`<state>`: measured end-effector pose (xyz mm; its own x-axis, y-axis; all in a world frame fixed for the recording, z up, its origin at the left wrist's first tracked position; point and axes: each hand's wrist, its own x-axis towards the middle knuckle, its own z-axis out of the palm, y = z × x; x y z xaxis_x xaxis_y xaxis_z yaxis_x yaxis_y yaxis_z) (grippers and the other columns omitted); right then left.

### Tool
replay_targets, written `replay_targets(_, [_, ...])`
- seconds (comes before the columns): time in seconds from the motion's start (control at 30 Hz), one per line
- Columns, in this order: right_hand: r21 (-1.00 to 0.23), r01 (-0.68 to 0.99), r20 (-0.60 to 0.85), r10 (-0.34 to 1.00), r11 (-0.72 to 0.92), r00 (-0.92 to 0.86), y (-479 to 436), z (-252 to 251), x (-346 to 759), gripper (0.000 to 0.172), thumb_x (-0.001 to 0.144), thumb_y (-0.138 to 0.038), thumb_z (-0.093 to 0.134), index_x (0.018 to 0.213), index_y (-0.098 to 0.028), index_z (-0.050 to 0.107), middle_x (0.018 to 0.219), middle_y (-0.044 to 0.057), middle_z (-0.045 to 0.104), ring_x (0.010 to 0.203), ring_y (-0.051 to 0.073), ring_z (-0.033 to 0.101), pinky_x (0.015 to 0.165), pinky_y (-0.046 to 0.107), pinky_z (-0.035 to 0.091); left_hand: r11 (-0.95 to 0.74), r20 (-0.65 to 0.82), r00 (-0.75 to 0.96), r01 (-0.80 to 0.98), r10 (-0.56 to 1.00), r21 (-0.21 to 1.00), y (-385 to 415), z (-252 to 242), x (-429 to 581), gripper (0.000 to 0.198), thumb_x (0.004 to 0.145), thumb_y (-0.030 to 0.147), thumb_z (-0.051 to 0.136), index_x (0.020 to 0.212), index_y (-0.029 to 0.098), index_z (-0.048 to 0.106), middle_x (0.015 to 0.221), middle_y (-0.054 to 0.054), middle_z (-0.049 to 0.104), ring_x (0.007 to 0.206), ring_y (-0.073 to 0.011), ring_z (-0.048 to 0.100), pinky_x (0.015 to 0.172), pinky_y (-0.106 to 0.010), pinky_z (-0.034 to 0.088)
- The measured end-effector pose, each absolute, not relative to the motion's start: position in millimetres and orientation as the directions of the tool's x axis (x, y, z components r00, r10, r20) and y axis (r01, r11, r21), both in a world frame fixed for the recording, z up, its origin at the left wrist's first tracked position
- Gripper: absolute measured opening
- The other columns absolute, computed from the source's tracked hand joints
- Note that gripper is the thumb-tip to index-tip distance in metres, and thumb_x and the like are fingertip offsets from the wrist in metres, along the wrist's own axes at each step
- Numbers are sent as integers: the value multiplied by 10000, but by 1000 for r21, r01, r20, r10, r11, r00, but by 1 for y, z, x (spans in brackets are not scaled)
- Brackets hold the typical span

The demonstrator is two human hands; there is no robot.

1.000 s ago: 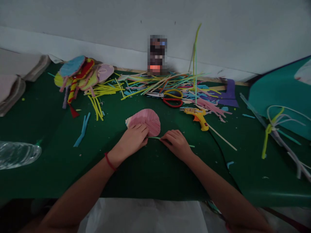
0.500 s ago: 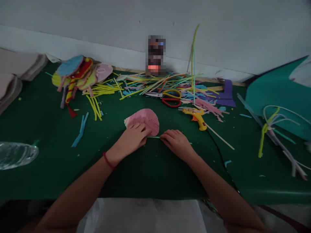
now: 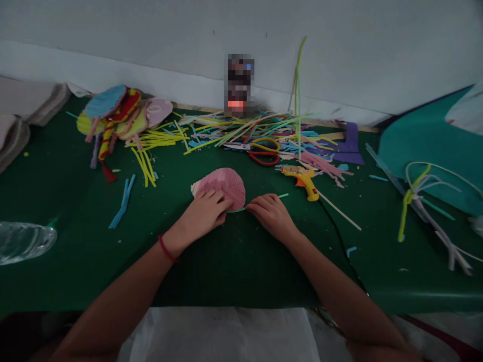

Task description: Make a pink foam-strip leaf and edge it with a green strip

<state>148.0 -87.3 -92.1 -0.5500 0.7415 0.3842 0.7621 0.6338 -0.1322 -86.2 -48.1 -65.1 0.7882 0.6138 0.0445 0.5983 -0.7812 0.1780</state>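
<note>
A flat, rounded pink piece made of pipe cleaners (image 3: 231,182) lies on the green tabletop in front of me. My left hand (image 3: 204,210) presses its near left part down, fingers over the top and thumb by the near edge. Closed in a pinch just right of the piece, my right hand (image 3: 272,213) grips a light green pipe cleaner (image 3: 283,195). One end of this strip runs along the piece's near edge to my left thumb; the other sticks out behind my right hand. Whether the strip is glued there, I cannot tell.
A yellow glue gun (image 3: 307,183) with a black cord lies to the right. Scissors (image 3: 264,152) rest by heaped pipe cleaners (image 3: 241,128). Finished-looking colourful pieces (image 3: 105,103) sit back left, a clear bottle (image 3: 26,242) far left, a teal sheet (image 3: 407,146) right.
My right hand has shifted slightly up, swinging the green strip so its free end points up and right. The strip now bends along the pink piece's edge. My left hand stays on the piece.
</note>
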Motion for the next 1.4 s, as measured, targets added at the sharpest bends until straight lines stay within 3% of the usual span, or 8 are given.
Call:
replay_targets(0.3, [-187,831,349,826,524,-443,-87,-86,157,224,982,-295,458,934,-190,650,941,79,657,840,192,580,700,324,354,-784,43,790,598,612,170,-48,-64,-86,229,871,163,518,1089,190,584,1028,-65,585,967,-230,534,828,-370,393])
replay_targets(0.53, [-116,791,322,776,601,-542,-85,-86,163,253,1002,-217,390,951,-161,631,1022,91,672,809,164,614,672,289,384,-784,47,790,597,612,170,-47,-63,-86,209,870,167,523,1069,188,585,1027,-67,587,974,-231,534,835,-370,388])
replay_targets(0.83, [-140,799,179,808,585,-561,-85,-71,166,213,995,-197,397,1048,-204,603,996,45,677,763,139,625,586,258,362,-779,34,787,602,616,175,-48,-61,-85,218,864,170,529,1074,179,591,1042,-74,591,996,-244,536,847,-385,388])
replay_targets(1.4, [-178,714,212,735,678,-645,-58,-72,166,292,972,-126,348,1028,-224,618,1043,46,665,852,142,614,661,246,404,-768,39,777,612,628,187,-47,-63,-84,222,855,187,549,1071,178,600,1032,-80,588,993,-254,530,855,-394,386])
